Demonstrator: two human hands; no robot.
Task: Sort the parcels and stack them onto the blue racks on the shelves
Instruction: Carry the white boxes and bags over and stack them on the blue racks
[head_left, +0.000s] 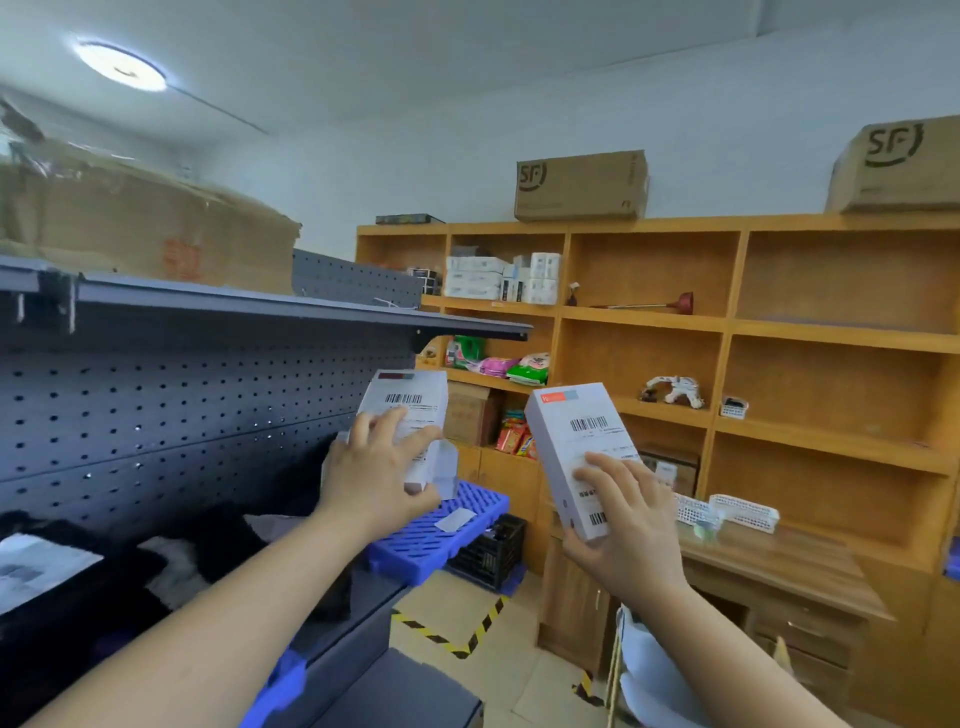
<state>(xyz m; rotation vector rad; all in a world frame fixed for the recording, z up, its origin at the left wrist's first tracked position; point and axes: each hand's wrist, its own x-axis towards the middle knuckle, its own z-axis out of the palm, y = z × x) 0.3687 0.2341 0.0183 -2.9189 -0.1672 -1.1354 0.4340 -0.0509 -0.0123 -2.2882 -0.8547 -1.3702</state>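
In the middle of the frame the left grip (374, 470), a bare hand, has its fingers spread across the label face of a white parcel (410, 397) and curled round its lower part. It holds the parcel upright, just in front of the grey pegboard shelf (208, 405). A smaller pale box (445, 467) shows at the parcel's lower right edge; whether the same grip holds it cannot be told. Right of centre, the right grip (623, 519) clasps the lower end of a second white parcel (576, 431). Its fingers lie over the barcode label, and the box tilts with its top toward the upper left. Both parcels are in the air, well apart from each other. Below and between them a blue rack (467, 506) lies on a black crate (491, 551), with a small white slip (455, 519) resting on it. Dark bagged parcels (223, 540) lie on the lower grey shelf at the left of the frame. Wooden shelving (727, 332) fills the right side, and white baskets (743, 512) stand on the wooden worktop (769, 561) beneath it.
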